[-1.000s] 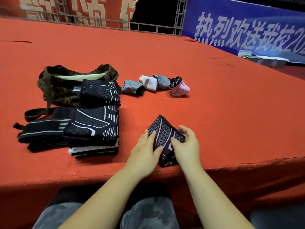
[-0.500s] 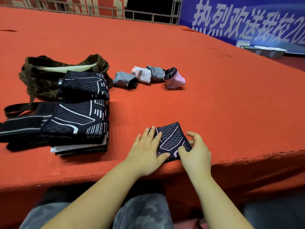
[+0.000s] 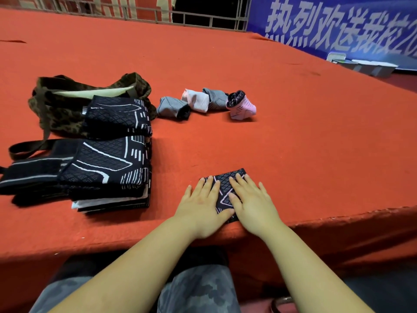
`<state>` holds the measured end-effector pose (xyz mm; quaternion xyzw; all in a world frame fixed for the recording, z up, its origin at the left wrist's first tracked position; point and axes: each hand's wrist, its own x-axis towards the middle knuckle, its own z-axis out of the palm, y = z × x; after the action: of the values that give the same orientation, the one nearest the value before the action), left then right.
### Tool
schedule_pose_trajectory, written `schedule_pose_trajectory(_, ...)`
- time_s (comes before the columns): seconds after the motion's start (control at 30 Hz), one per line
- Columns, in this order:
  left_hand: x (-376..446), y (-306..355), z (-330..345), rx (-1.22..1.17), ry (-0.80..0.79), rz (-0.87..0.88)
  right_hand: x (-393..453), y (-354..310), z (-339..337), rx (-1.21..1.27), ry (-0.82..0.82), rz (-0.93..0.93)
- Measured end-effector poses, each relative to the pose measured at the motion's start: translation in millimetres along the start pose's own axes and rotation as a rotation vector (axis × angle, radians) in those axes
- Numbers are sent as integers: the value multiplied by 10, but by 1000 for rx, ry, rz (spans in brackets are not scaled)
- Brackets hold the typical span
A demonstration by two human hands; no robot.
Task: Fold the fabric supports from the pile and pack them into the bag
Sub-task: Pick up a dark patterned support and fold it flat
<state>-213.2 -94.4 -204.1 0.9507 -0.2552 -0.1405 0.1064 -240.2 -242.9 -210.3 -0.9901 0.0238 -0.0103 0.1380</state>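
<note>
While both palms lie flat with the fingers stretched out, the left hand (image 3: pixel 200 206) and the right hand (image 3: pixel 253 203) press side by side on a folded black support (image 3: pixel 222 189), a diamond-knit piece with pale pink lines. Neither hand curls round it; the fingers are straight and only bear down. That support sits at the near edge of the red cloth-covered table (image 3: pixel 293 136), and only a strip of it shows between the two hands and just past the fingertips.

Off to the left of the left hand, well apart from it, lies the pile of black supports (image 3: pixel 106 168) with white line patterns, stacked flat, with a white layer showing near the bottom. Another black patterned support (image 3: pixel 117 116) lies just beyond that pile, resting against the camouflage bag (image 3: pixel 61 109), whose mouth gapes to show a pale lining. A dark strap (image 3: pixel 27 146) from the bag trails along the table on the far left.

Farther out from the hands, ahead of them, a short row of small folded pieces rests on the cloth: a grey one (image 3: pixel 172 107), a pale pink one (image 3: pixel 195 100), another grey one (image 3: pixel 214 99) and a pink-and-black one (image 3: pixel 241 105) at the right end.

Beyond the table's far right edge hangs a blue banner (image 3: pixel 338 26) with white characters.
</note>
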Motion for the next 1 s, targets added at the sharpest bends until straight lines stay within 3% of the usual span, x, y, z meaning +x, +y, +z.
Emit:
schedule_pose_trajectory(0.13, 46, -12, -10, -18, 17, 7, 10, 47, -3, 72, -4, 6)
schedule_pose_trajectory(0.2, 107, -44, -57, -72, 207, -5, 11, 74, -4, 142, 93, 97)
schedule_pose_trajectory(0.27, 172, -75, -125, -185, 370, -145, -3, 128, -2, 152, 197, 244)
schedule_pose_trajectory(0.37, 246, -110, -226, -197, 304, -405, -24, 184, 1, 133, 169, 375)
schedule_pose_trajectory(0.5, 350, -91, -270, -299, 191, -505, -33, 159, -13, 156, 145, 372)
schedule_pose_trajectory(0.67, 274, 76, -272, -987, 315, -296, 16, 157, -46, 255, 180, 337)
schedule_pose_trajectory(0.83, 128, 280, -456, -1581, 272, -170, 56, 25, -217, 972, 228, 288)
schedule_pose_trajectory(1.0, -70, 256, -851, -1907, 243, -174, 71, -184, -540, 1315, 111, 282)
